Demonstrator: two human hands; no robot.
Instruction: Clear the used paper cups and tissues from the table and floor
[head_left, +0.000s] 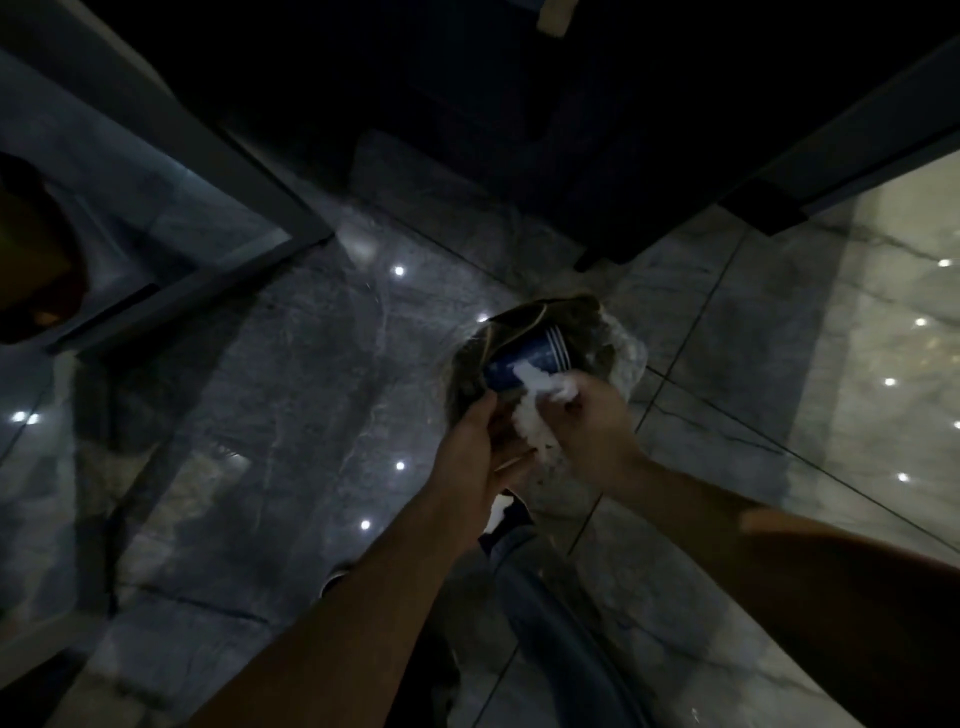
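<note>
- Holding: left hand (470, 452) fingers closed on bag (618, 358) rim; right hand (592, 421) fingers pinch tissue (540, 384) against blue cup (524, 358) just beyond.
- Risk: tissue may slip floorward; loose pinch.

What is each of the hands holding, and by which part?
The right hand pinches white crumpled tissue at its upper end, beside a blue paper cup. The left hand grips the edge of a clear plastic bag; too dark to tell more.

Bare floor (260, 415) left of hands; table leg (249, 171) upper left; bag (623, 353) ahead.
</note>
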